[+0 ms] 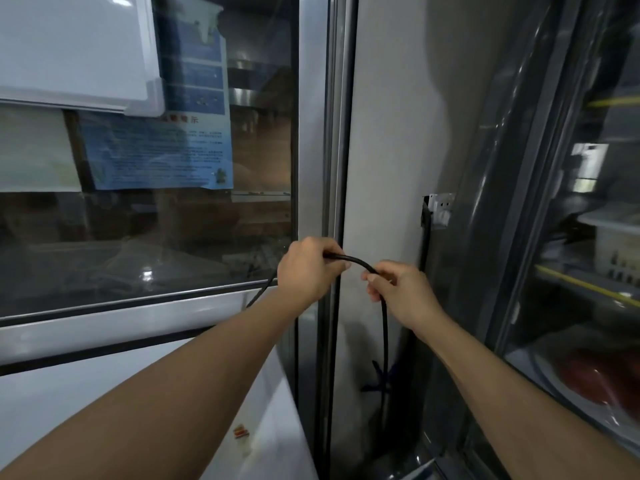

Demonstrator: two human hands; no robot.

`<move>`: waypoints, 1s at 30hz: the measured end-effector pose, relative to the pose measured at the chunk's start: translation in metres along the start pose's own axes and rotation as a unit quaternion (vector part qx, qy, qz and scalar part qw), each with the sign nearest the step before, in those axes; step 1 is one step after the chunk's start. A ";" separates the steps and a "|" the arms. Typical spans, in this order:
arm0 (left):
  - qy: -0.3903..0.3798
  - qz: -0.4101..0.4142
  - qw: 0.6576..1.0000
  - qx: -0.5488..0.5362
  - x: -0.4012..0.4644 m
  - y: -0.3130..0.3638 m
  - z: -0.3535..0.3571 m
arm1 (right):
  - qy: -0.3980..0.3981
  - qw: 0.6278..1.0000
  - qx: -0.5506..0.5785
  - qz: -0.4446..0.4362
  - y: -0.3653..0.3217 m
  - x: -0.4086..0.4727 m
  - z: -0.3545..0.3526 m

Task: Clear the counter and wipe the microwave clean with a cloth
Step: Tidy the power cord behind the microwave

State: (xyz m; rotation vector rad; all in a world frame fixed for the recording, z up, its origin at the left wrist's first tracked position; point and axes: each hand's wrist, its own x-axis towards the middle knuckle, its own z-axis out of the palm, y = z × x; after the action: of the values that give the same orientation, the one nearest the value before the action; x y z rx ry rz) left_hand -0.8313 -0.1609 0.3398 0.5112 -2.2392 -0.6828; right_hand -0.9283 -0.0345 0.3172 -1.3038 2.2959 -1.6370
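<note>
Kitchen corner, dim, hemmed by glass and steel. Nearest, lower left, a white appliance top [86,393] with a small red-striped sticker [241,432] near its right edge; cannot tell whether it is the microwave. No cloth in view. Above it, two bare forearms reaching forward. Left hand [306,268] closed in a fist round a black cable [360,263], grip pressed tight on it. Right hand [398,292] just beside, grip pinching the same cable between thumb and fingers. Between the two hands, a short arch of cable; below the right hand, cable hanging straight down toward a dark blue tie [379,379]; below the left hand, cable trailing down and left. Behind the hands, a steel window frame [332,133] upright, with a pale wall strip [391,133] to its right carrying a white wall socket [440,207], a black plug or lead at its left side. Far right, a glass-door fridge [588,237] with yellow-edged shelves, a white basket and something red wrapped in film. Far left, behind the window glass [173,237], blue notices [156,150] and a whiteboard [76,46].
</note>
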 end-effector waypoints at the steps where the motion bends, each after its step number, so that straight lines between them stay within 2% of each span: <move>1: 0.001 -0.010 1.000 -0.009 0.000 0.001 -0.001 | 0.008 1.000 -0.002 0.004 0.001 -0.001 -0.001; 3: 0.002 -0.029 0.999 -0.036 0.001 0.002 -0.006 | 0.001 1.000 0.011 0.027 0.008 -0.006 -0.002; 8: 0.049 -0.087 0.986 -0.137 0.004 0.008 -0.030 | -0.108 0.984 0.066 0.128 0.038 -0.035 0.002; 12: 0.060 -0.116 0.976 -0.174 0.002 0.006 -0.043 | -0.118 0.980 0.079 0.138 0.041 -0.051 -0.003; 15: 0.060 -0.121 0.977 -0.163 -0.004 0.009 -0.048 | -0.089 0.984 0.084 0.130 0.028 -0.050 -0.016; 19: 0.032 -0.077 0.992 -0.096 -0.005 0.026 -0.054 | -0.041 0.992 0.062 0.097 0.006 -0.045 -0.046; 24: -0.014 0.024 0.999 -0.034 -0.001 0.067 -0.049 | -0.055 0.997 0.009 0.055 -0.027 -0.041 -0.085; 27: -0.003 0.049 0.998 -0.039 -0.001 0.085 -0.043 | -0.055 0.998 -0.002 0.037 -0.044 -0.041 -0.099; 30: 0.015 0.028 0.995 -0.091 -0.001 0.093 -0.039 | -0.051 0.998 0.003 0.028 -0.049 -0.047 -0.109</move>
State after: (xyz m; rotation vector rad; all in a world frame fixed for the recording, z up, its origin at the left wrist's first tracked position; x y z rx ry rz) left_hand -0.8160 -0.0995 0.4187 0.3647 -2.1290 -0.8355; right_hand -0.9194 0.0740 0.3851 -1.2784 2.2450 -1.5221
